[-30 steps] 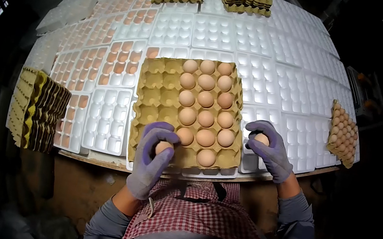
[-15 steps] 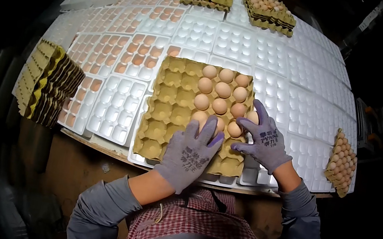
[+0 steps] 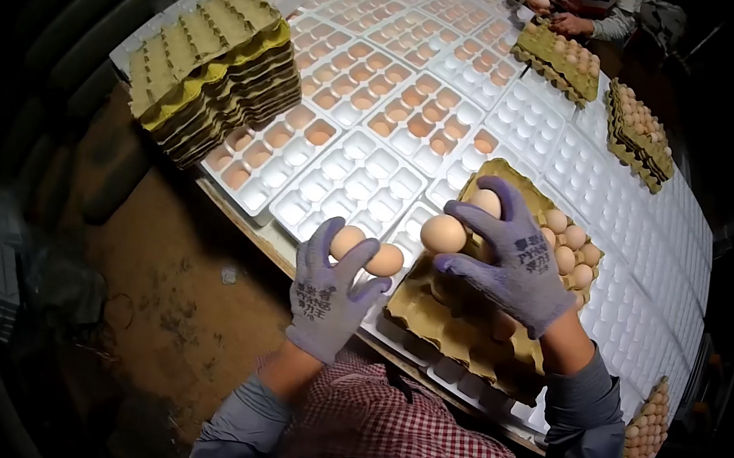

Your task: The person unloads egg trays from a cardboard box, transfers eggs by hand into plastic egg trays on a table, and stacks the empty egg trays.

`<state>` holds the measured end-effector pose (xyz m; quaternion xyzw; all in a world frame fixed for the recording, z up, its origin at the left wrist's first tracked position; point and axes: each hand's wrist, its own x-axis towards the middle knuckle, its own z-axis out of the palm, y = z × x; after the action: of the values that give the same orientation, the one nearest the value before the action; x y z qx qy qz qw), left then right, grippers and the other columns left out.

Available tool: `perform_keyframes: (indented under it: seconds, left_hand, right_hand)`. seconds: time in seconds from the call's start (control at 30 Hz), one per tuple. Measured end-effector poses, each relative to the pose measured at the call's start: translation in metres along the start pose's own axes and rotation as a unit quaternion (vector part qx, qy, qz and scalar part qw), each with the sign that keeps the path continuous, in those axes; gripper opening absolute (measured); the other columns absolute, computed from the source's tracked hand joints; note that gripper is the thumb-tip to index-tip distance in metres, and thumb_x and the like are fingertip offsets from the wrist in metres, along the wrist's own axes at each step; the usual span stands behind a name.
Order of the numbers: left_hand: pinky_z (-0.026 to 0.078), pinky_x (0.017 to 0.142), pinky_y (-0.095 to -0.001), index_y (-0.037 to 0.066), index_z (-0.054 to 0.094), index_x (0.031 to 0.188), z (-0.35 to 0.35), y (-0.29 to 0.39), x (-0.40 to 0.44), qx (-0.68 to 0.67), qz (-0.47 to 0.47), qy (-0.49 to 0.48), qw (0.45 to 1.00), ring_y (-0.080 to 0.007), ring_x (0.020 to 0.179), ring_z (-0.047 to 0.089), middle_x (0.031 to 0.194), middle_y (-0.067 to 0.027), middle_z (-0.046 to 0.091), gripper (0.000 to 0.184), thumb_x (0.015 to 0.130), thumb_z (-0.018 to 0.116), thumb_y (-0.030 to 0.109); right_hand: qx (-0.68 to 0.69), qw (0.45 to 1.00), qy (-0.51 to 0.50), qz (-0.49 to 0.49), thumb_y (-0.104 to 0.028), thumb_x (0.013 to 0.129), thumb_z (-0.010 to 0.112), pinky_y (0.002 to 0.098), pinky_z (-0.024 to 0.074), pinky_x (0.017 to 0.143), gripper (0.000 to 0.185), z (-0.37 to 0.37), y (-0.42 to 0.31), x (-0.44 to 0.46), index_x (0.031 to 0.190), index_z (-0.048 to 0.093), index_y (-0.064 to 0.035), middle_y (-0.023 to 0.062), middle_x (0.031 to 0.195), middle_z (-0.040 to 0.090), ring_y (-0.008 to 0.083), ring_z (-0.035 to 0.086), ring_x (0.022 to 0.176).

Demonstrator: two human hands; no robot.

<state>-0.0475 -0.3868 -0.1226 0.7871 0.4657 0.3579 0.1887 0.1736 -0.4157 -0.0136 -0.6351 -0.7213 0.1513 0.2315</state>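
Note:
My left hand [image 3: 327, 295], in a grey-purple glove, is closed around two brown eggs [image 3: 367, 250] near the front edge of the table. To its right, my right hand [image 3: 518, 254] in a matching glove grips two more eggs [image 3: 444, 234], one at the fingertips and one higher between the fingers. That hand is above a yellow-brown pulp egg tray [image 3: 417, 305], which still shows eggs [image 3: 567, 243] on its right side. Part of the tray is hidden beneath my right hand and forearm. A white plastic tray [image 3: 350, 187] with bare cups lies just beyond my left hand.
A tall stack of pulp trays [image 3: 218, 73] stands at the left. White trays [image 3: 416, 111], some holding eggs, cover the table. Egg-filled pulp trays [image 3: 561, 58] stand at the back, another [image 3: 647, 431] at the right edge. Across the table, a co-worker's hands [image 3: 554, 13] hold an egg.
Both hands have lifted eggs out of the pulp tray and moved left. The view has turned left, bringing the tray stack nearer the middle and showing more of the co-worker.

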Motion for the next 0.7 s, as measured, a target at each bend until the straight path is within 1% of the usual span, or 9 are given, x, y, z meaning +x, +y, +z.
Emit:
perform_keyframes:
  seconds: [0.07, 0.17, 0.3, 0.37, 0.43, 0.5, 0.57, 0.63, 0.7]
  left_hand:
    - [0.045, 0.097, -0.0459, 0.020, 0.067, 0.111, 0.020, -0.056, -0.007, 0.059, -0.036, 0.011, 0.998, -0.0370, 0.119, 0.044, 0.134, -0.0145, 0.044, 0.046, 0.069, 0.082, 0.029]
    - [0.044, 0.098, -0.0457, 0.023, 0.064, 0.115, 0.042, -0.092, -0.010, 0.134, -0.140, -0.139, 0.971, -0.0370, 0.122, 0.043, 0.134, -0.0150, 0.043, 0.040, 0.077, 0.073, 0.032]
    - [0.050, 0.090, -0.0451, 0.021, 0.059, 0.120, 0.052, -0.105, 0.000, 0.061, -0.101, -0.079, 0.990, -0.0384, 0.117, 0.049, 0.132, -0.0160, 0.044, 0.036, 0.085, 0.065, 0.026]
    - [0.048, 0.092, -0.0429, 0.013, 0.063, 0.114, 0.055, -0.108, 0.027, -0.099, -0.121, -0.006, 0.988, -0.0370, 0.110, 0.055, 0.126, -0.0177, 0.050, 0.031, 0.085, 0.064, 0.026]
    - [0.049, 0.091, -0.0399, 0.008, 0.064, 0.109, 0.060, -0.114, 0.053, -0.069, -0.108, -0.061, 0.990, -0.0338, 0.107, 0.058, 0.119, -0.0166, 0.055, 0.029, 0.085, 0.064, 0.024]
    - [0.049, 0.091, -0.0396, 0.006, 0.064, 0.111, 0.069, -0.125, 0.079, -0.064, -0.128, -0.186, 0.972, -0.0322, 0.105, 0.059, 0.117, -0.0154, 0.057, 0.030, 0.086, 0.063, 0.022]
    - [0.044, 0.098, -0.0386, 0.004, 0.061, 0.117, 0.068, -0.118, 0.099, -0.183, -0.090, -0.059, 0.977, -0.0327, 0.118, 0.052, 0.123, -0.0171, 0.055, 0.034, 0.088, 0.059, 0.021]
    - [0.040, 0.102, -0.0411, 0.006, 0.057, 0.124, 0.092, -0.115, 0.112, -0.252, -0.035, -0.008, 0.967, -0.0350, 0.124, 0.046, 0.127, -0.0206, 0.053, 0.035, 0.091, 0.056, 0.018]
    - [0.023, 0.114, -0.0489, 0.006, 0.052, 0.131, 0.128, -0.135, 0.119, -0.047, 0.007, -0.193, 0.980, -0.0373, 0.136, 0.035, 0.143, -0.0186, 0.044, 0.041, 0.095, 0.047, 0.026]
  right_hand:
    - [-0.081, 0.992, -0.099, 0.005, -0.043, 0.078, 0.071, 0.0434, 0.0486, 0.092, 0.043, 0.055, -0.008, 0.041, 0.114, 0.063, -0.0201, 0.0127, 0.129, 0.045, 0.0342, 0.055, 0.111]
    - [-0.244, 0.932, -0.267, 0.009, -0.034, 0.079, 0.069, 0.0446, 0.0527, 0.084, 0.041, 0.137, 0.004, 0.095, 0.117, 0.061, -0.0219, 0.0137, 0.130, 0.043, 0.0375, 0.054, 0.108]
    - [-0.193, 0.938, -0.273, 0.090, -0.033, 0.083, 0.062, 0.0418, 0.0507, 0.087, 0.042, 0.144, 0.019, 0.118, 0.122, 0.060, -0.0179, 0.0148, 0.124, 0.052, 0.0355, 0.058, 0.106]
    - [-0.143, 0.952, -0.241, 0.125, -0.035, 0.086, 0.057, 0.0405, 0.0490, 0.090, 0.041, 0.143, 0.033, 0.132, 0.122, 0.060, -0.0143, 0.0141, 0.122, 0.055, 0.0345, 0.059, 0.107]
    - [-0.187, 0.899, -0.376, 0.123, -0.043, 0.086, 0.054, 0.0404, 0.0469, 0.093, 0.049, 0.153, 0.057, 0.142, 0.124, 0.058, -0.0124, 0.0146, 0.124, 0.059, 0.0341, 0.061, 0.107]
    - [-0.150, 0.920, -0.328, 0.154, -0.045, 0.087, 0.051, 0.0415, 0.0446, 0.097, 0.051, 0.148, 0.071, 0.151, 0.126, 0.056, -0.0122, 0.0147, 0.128, 0.058, 0.0328, 0.058, 0.115]
    - [0.009, 0.961, -0.176, 0.212, -0.045, 0.088, 0.048, 0.0405, 0.0421, 0.100, 0.051, 0.160, 0.095, 0.154, 0.128, 0.055, -0.0135, 0.0138, 0.130, 0.056, 0.0318, 0.053, 0.121]
    - [-0.050, 0.947, -0.215, 0.233, -0.042, 0.091, 0.044, 0.0393, 0.0386, 0.105, 0.050, 0.169, 0.103, 0.152, 0.130, 0.054, -0.0128, 0.0148, 0.132, 0.054, 0.0325, 0.049, 0.125]
    - [-0.136, 0.961, -0.203, 0.130, -0.044, 0.094, 0.045, 0.0416, 0.0375, 0.106, 0.056, 0.147, 0.090, 0.141, 0.139, 0.046, -0.0112, 0.0172, 0.135, 0.052, 0.0355, 0.046, 0.126]
